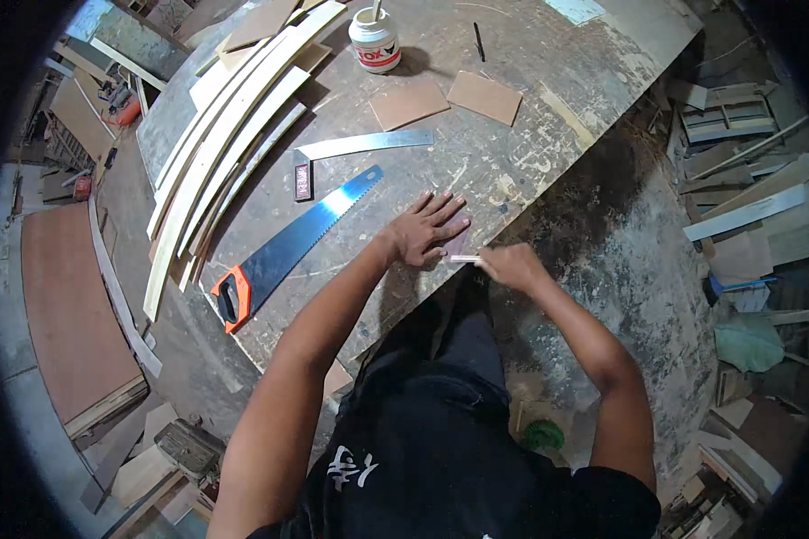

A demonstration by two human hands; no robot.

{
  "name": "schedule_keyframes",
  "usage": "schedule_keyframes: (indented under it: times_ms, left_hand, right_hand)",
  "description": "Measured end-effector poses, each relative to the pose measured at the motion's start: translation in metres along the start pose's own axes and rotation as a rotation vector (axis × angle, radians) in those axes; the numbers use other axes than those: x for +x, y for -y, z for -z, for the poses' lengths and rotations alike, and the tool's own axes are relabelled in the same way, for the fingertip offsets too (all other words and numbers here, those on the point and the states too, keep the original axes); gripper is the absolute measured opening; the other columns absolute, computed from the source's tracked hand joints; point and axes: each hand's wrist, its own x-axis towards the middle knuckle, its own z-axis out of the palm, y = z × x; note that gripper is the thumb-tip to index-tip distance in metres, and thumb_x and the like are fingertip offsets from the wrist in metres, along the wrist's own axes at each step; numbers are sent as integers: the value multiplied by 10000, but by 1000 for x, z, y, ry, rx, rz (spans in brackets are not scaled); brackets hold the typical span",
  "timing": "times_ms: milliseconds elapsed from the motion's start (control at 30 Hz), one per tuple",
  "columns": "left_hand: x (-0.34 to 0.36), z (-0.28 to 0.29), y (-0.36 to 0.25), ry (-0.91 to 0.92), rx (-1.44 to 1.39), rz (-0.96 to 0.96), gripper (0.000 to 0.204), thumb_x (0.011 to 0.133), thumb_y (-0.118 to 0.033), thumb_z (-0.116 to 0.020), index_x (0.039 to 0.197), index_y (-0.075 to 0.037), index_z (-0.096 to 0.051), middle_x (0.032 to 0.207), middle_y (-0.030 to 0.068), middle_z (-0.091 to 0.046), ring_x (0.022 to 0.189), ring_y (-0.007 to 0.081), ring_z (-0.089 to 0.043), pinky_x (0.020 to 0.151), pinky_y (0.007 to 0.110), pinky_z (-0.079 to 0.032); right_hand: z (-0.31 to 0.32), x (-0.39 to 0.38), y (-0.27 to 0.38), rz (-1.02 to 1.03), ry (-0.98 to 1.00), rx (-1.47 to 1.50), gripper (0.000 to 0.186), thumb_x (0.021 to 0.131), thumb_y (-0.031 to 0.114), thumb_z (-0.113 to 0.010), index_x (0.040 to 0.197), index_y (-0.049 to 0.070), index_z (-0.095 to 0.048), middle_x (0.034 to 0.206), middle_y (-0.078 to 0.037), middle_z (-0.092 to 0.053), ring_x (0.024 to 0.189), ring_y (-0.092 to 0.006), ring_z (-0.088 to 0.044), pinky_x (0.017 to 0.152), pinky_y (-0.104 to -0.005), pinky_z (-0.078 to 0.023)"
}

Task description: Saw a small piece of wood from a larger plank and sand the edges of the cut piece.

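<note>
My left hand (427, 232) lies flat with fingers spread at the table's near edge. Beneath its fingers shows part of a thin pinkish-brown piece (459, 235), mostly covered. My right hand (511, 266) is closed on a thin pale strip (464, 259), whose free end reaches toward the left hand along that piece's edge; its exact kind is too small to tell. A handsaw (301, 241) with an orange and black handle rests left of my left hand. Beyond it lies a try square (364, 144) with a metal blade and dark stock.
Long pale wood strips (229, 135) are piled on the table's left. Farther back stand a white tub (374, 40) with a handle in it, two brown rectangular panels (409, 106) (484, 97) and a black pen (479, 42). Wood offcuts (755, 207) crowd the floor at right.
</note>
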Motion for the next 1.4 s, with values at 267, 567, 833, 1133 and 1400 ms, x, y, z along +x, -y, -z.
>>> schedule_keyframes:
  times_ms: [267,567,833,1133,1400]
  left_hand:
    - [0,-1,-1,3,30,14,694,875,-479,-422,1508,-219,-308,1598,154,-144,1458,408,-143,1155,598,-98]
    - [2,-3,1,-18,33,8,688,883,-487,-416,1508,-219,-313,1597,152,-157,1459,409,-140,1155,594,-88]
    - [-2,-4,-1,-3,40,30,723,838,-467,-464,1506,-232,-317,1601,145,-148,1460,408,-139,1156,594,-88]
    - [-1,-6,-10,24,28,112,717,852,-454,-480,1506,-217,-311,1597,164,-147,1463,427,-102,1143,620,-82]
    - [-9,-19,-60,-125,105,446,743,888,-395,-551,1510,-116,-256,1566,224,-176,1432,478,-133,1131,631,-124]
  right_hand:
    - [13,3,-3,-121,34,53,266,928,337,-560,862,80,-545,645,-179,-614,624,-408,-628,549,-530,-482]
    - [21,-23,31,-272,-32,316,252,941,321,-543,890,74,-556,725,-211,-618,700,-435,-621,588,-544,-474]
    - [37,-30,85,-555,-138,1716,329,1035,302,-441,1264,66,-428,745,-41,-573,627,-100,-544,567,-245,-463]
    - [61,-34,116,-474,-192,2139,259,990,211,-481,1207,71,-488,874,-79,-578,750,-176,-572,746,-345,-495]
    - [65,-36,119,-617,-96,2216,434,967,575,-430,928,148,-500,604,43,-351,504,-86,-367,585,-298,-411]
